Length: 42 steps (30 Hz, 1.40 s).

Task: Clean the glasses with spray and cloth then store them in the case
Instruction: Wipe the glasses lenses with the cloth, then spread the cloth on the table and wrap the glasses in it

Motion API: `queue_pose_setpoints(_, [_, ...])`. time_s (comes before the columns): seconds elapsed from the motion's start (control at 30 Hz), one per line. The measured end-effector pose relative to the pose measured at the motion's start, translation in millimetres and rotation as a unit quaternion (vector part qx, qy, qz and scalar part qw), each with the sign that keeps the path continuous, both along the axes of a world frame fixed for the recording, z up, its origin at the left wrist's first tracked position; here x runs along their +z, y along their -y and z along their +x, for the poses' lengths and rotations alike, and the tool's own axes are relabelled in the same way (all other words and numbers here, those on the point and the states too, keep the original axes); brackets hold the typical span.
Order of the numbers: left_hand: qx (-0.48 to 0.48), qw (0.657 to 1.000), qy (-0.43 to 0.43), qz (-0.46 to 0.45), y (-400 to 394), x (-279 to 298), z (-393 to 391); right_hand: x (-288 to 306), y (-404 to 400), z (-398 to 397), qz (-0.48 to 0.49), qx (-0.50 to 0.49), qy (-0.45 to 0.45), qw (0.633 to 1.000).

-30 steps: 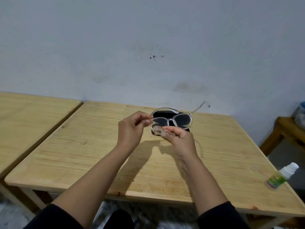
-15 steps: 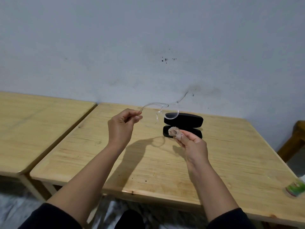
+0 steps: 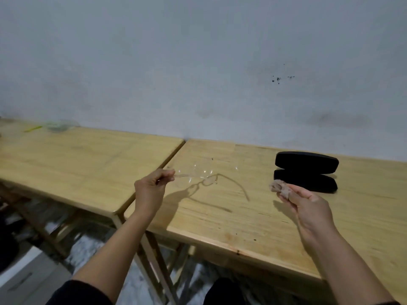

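Left hand [image 3: 150, 190], left of centre, has its grip pinched on one arm of the clear glasses [image 3: 201, 172], held just above the counter [image 3: 231, 216]. Right hand [image 3: 308, 205] has its grip bunched around the cloth [image 3: 278, 186]. The black case [image 3: 306, 170] at centre right lies open and looks empty. Wiping looks about finished to me; stowing is left. No spray in sight.

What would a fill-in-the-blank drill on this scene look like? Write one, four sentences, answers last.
1. The left hand pinches one arm of the clear ____.
2. The right hand grips a crumpled ____.
3. The black case lies ____, lid back.
4. The case rests on the wooden ____.

Missing words: glasses; cloth; open; table
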<state>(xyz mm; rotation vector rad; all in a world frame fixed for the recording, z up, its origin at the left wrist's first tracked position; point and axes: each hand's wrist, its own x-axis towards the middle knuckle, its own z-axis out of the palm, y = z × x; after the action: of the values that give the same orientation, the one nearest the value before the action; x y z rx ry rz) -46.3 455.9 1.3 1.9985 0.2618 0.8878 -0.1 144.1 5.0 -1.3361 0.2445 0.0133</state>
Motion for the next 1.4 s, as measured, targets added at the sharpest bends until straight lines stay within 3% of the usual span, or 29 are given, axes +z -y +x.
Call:
queue_pose_setpoints(0.27, [0.014,0.999,-0.037,0.008,-20,-22,-3,-11,-9,-2,-0.010,0.020,-0.008,1.000])
queue_pose_setpoints(0.87, [-0.016,0.980,-0.063,0.189,-25,-27,-9,-6,-14,-5,0.028,0.027,-0.010,0.999])
queue_pose_setpoints(1.07, [-0.004,0.971,0.038,0.237,4,-8,-9,0,-11,-7,0.051,0.025,0.003,0.998])
queue_pose_setpoints(1.17, [-0.078,0.973,0.072,0.206,50,1,1,1,-6,-8,0.067,0.022,0.007,0.997])
queue_pose_setpoints(1.27, [-0.172,0.977,0.008,0.122,110,6,12,8,0,-12,0.076,0.028,0.016,0.997])
queue_pose_setpoints(1.4, [-0.272,0.959,-0.078,-0.005,183,8,27,12,18,-15,0.058,0.021,0.025,0.998])
